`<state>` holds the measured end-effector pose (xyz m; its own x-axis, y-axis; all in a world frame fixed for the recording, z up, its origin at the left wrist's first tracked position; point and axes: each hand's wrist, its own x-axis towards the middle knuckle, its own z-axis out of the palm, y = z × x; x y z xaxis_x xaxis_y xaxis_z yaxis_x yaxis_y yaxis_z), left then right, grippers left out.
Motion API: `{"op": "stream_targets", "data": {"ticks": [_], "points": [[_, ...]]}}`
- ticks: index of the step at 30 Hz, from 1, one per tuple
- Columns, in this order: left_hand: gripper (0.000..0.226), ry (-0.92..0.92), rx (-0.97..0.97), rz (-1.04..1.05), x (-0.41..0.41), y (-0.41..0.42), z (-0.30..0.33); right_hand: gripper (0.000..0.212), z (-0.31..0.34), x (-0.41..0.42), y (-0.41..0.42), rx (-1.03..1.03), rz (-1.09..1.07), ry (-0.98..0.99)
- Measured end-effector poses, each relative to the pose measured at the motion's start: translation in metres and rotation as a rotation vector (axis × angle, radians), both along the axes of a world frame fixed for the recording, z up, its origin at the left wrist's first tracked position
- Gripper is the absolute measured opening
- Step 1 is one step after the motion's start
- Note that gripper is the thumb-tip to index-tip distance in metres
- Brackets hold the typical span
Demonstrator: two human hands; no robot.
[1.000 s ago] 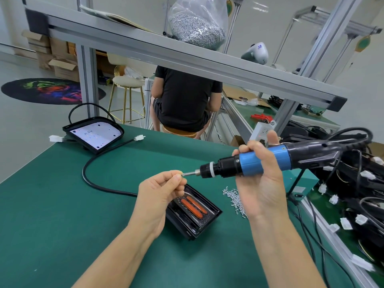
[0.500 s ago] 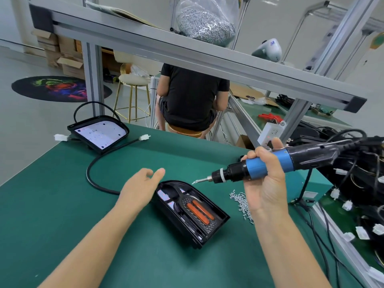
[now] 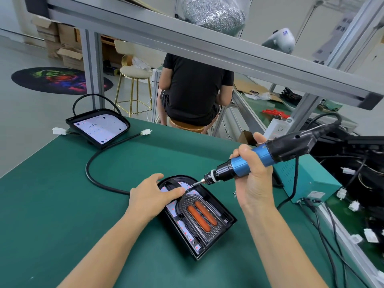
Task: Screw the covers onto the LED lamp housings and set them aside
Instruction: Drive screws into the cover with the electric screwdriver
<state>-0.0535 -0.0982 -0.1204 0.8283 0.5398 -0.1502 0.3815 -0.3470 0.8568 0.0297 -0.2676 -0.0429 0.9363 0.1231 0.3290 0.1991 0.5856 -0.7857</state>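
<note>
A black arch-shaped LED lamp housing (image 3: pixel 225 224) lies on the green table (image 3: pixel 52 204), with a clear cover (image 3: pixel 187 201) over two orange strips inside it. My left hand (image 3: pixel 152 197) rests on the housing's far left corner, thumb laid on the cover. My right hand (image 3: pixel 252 177) grips a blue electric screwdriver (image 3: pixel 245 164); its bit touches the top of the cover just right of my left thumb. A second housing (image 3: pixel 99 126) with a white LED board sits at the far left, joined by a black cable (image 3: pixel 99 163).
A teal power box (image 3: pixel 307 179) stands right of my right hand, with cables and white connectors (image 3: pixel 353 204) beyond it. An aluminium shelf beam (image 3: pixel 187 48) crosses overhead with a bag of screws (image 3: pixel 214 13). A person in black (image 3: pixel 195 90) sits beyond the table.
My left hand left the screwdriver tip and came down onto the housing. The screwdriver tilted down until its bit reached the cover. The view moved closer.
</note>
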Motion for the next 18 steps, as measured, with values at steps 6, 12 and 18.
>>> {"op": "stream_targets", "data": {"ticks": [6, 12, 18], "points": [[0.059, -0.053, -0.004, -0.003, -0.0042, -0.0044, 0.006, 0.042, -0.0019, 0.0011, 0.0034, -0.035, -0.004, -0.01], [0.039, -0.082, 0.011, -0.016, -0.0058, -0.0057, 0.0084, 0.045, -0.0073, 0.0026, 0.0055, -0.062, -0.006, -0.002], [0.047, -0.086, 0.023, -0.017, -0.0058, -0.0063, 0.0093, 0.045, -0.0078, 0.0042, 0.0069, -0.068, 0.008, -0.011]]}}
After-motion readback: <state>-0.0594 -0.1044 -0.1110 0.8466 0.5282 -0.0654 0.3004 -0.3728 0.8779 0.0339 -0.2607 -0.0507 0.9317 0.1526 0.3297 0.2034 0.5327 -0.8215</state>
